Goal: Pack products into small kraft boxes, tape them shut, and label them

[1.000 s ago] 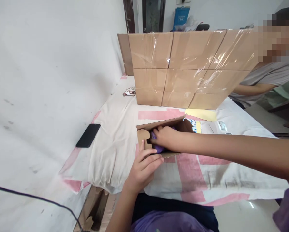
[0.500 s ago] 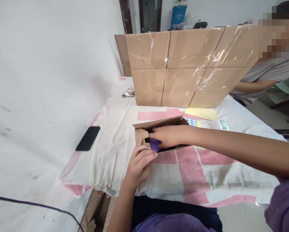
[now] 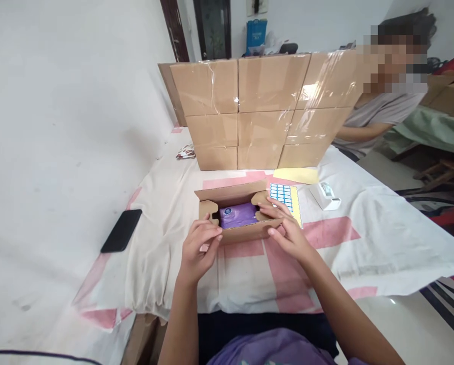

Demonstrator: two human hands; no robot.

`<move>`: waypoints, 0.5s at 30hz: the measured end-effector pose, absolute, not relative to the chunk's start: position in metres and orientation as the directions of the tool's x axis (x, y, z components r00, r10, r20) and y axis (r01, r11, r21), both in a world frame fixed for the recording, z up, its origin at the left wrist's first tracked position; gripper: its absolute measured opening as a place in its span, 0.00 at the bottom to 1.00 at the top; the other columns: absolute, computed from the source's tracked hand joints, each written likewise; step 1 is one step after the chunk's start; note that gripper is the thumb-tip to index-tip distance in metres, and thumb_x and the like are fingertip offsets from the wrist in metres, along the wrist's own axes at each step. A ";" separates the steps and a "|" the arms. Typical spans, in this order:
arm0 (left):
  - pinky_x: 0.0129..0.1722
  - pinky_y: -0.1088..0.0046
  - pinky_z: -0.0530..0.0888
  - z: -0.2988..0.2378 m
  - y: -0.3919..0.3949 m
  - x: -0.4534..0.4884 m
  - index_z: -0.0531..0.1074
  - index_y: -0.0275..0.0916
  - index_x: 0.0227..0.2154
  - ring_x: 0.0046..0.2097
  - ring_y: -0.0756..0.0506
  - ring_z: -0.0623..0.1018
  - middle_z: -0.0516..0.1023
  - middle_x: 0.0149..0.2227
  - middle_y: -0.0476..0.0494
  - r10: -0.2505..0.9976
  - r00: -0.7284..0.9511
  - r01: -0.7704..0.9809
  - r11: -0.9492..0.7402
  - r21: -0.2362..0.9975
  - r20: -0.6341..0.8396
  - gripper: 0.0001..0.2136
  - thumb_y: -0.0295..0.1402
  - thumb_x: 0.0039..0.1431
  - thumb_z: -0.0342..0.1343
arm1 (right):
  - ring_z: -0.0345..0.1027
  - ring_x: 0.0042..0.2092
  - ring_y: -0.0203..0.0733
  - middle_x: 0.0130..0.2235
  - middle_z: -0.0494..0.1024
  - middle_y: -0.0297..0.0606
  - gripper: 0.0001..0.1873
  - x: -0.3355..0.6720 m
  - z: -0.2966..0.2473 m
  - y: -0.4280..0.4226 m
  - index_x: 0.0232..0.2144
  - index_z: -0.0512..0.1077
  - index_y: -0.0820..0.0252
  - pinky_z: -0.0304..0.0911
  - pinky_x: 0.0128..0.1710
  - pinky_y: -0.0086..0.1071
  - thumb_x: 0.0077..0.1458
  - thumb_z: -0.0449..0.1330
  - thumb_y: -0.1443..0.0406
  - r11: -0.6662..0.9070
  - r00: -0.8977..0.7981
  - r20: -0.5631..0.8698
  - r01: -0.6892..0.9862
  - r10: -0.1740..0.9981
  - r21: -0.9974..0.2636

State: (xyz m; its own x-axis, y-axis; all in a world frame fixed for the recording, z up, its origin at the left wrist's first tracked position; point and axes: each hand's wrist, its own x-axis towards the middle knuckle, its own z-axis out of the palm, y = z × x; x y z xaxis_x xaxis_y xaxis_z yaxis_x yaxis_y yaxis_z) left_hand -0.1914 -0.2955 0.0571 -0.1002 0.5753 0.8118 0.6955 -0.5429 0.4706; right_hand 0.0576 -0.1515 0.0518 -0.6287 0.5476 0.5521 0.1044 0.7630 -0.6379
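Observation:
A small open cardboard box [image 3: 246, 235] stands on the cloth before me. Inside it lies a purple plastic-wrapped pack [image 3: 236, 215] with a dark blue label, its lower part hidden by the walls. At the near left corner, my left hand [image 3: 199, 249] is closed on the box edge, fingers beside the left end flap. My right hand [image 3: 290, 232] grips the near right corner: its thumb rests against the front wall and its fingers reach over to the right end flap. Both end flaps lean inward and the long back flap stands up.
Behind the box rises a wall of taped cartons [image 3: 265, 126]. A label sheet [image 3: 282, 195], a yellow sheet [image 3: 295, 175] and a white tape dispenser [image 3: 326, 196] lie rightward. A black phone [image 3: 121, 230] lies left, near the wall. Another person [image 3: 382, 114] sits at back right.
My right hand has come out of the box and moved to its near right corner. The purple pack now shows inside. My left hand stays at the left corner. The view has shifted.

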 end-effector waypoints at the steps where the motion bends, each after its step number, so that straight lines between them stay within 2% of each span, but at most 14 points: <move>1: 0.59 0.50 0.77 0.056 -0.293 -0.191 0.74 0.46 0.45 0.43 0.48 0.79 0.81 0.38 0.49 0.578 -0.132 0.686 -0.533 0.495 0.806 0.12 0.21 0.64 0.58 | 0.50 0.73 0.59 0.63 0.74 0.47 0.24 0.054 0.050 -0.152 0.63 0.69 0.52 0.54 0.69 0.63 0.68 0.57 0.56 0.757 -0.616 0.543 0.137 0.570 -0.639; 3: 0.60 0.51 0.77 0.053 -0.287 -0.190 0.73 0.45 0.49 0.45 0.47 0.81 0.82 0.41 0.47 0.593 -0.252 0.656 -0.476 0.585 0.765 0.11 0.26 0.66 0.58 | 0.56 0.71 0.58 0.61 0.75 0.48 0.22 0.047 0.049 -0.153 0.61 0.71 0.53 0.56 0.67 0.61 0.68 0.56 0.57 0.734 -0.579 0.533 0.178 0.617 -0.656; 5: 0.62 0.51 0.75 0.051 -0.278 -0.189 0.68 0.45 0.58 0.50 0.44 0.82 0.82 0.48 0.42 0.625 -0.399 0.592 -0.383 0.709 0.671 0.17 0.32 0.68 0.58 | 0.62 0.67 0.58 0.60 0.75 0.49 0.22 0.041 0.049 -0.154 0.61 0.69 0.53 0.60 0.65 0.59 0.68 0.56 0.57 0.680 -0.520 0.512 0.200 0.684 -0.705; 7: 0.65 0.51 0.72 0.049 -0.269 -0.190 0.61 0.45 0.64 0.60 0.41 0.78 0.77 0.59 0.36 0.671 -0.501 0.521 -0.272 0.809 0.547 0.24 0.37 0.68 0.58 | 0.65 0.65 0.56 0.63 0.71 0.51 0.29 0.033 0.049 -0.154 0.67 0.60 0.52 0.64 0.62 0.57 0.66 0.57 0.58 0.601 -0.432 0.483 0.196 0.762 -0.774; 10: 0.71 0.53 0.63 0.049 -0.259 -0.197 0.55 0.46 0.70 0.73 0.38 0.63 0.59 0.73 0.35 0.735 -0.535 0.475 -0.146 0.868 0.416 0.32 0.41 0.68 0.58 | 0.56 0.70 0.57 0.73 0.54 0.53 0.47 0.024 0.052 -0.149 0.74 0.41 0.50 0.63 0.62 0.58 0.60 0.59 0.62 0.522 -0.378 0.426 0.202 0.822 -0.829; 12: 0.73 0.56 0.61 0.049 -0.256 -0.203 0.47 0.49 0.73 0.75 0.38 0.56 0.49 0.76 0.38 0.779 -0.496 0.471 -0.128 0.873 0.382 0.36 0.43 0.68 0.57 | 0.45 0.74 0.59 0.76 0.43 0.49 0.54 0.020 0.058 -0.141 0.75 0.37 0.47 0.57 0.66 0.62 0.55 0.61 0.64 0.499 -0.416 0.379 0.231 0.827 -0.835; 14: 0.72 0.58 0.63 0.048 -0.255 -0.208 0.42 0.51 0.75 0.76 0.39 0.54 0.45 0.78 0.40 0.816 -0.442 0.466 -0.147 0.873 0.373 0.37 0.44 0.70 0.55 | 0.39 0.76 0.58 0.77 0.42 0.46 0.56 0.017 0.065 -0.132 0.75 0.37 0.45 0.51 0.69 0.63 0.51 0.62 0.66 0.503 -0.474 0.360 0.217 0.804 -0.837; 15: 0.71 0.59 0.64 0.047 -0.255 -0.210 0.40 0.52 0.75 0.76 0.39 0.54 0.43 0.78 0.41 0.824 -0.426 0.463 -0.156 0.873 0.373 0.38 0.44 0.70 0.54 | 0.40 0.76 0.57 0.76 0.45 0.46 0.56 0.017 0.068 -0.128 0.75 0.39 0.45 0.50 0.69 0.62 0.50 0.61 0.67 0.520 -0.493 0.378 0.185 0.783 -0.834</move>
State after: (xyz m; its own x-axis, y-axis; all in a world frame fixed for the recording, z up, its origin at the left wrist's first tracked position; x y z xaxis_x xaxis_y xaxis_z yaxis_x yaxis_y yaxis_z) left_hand -0.2103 -0.2551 0.0471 -0.4256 0.8245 0.3730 0.4626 -0.1560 0.8727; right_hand 0.0168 -0.1275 0.0676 -0.4931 0.7834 0.3784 0.1855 0.5196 -0.8340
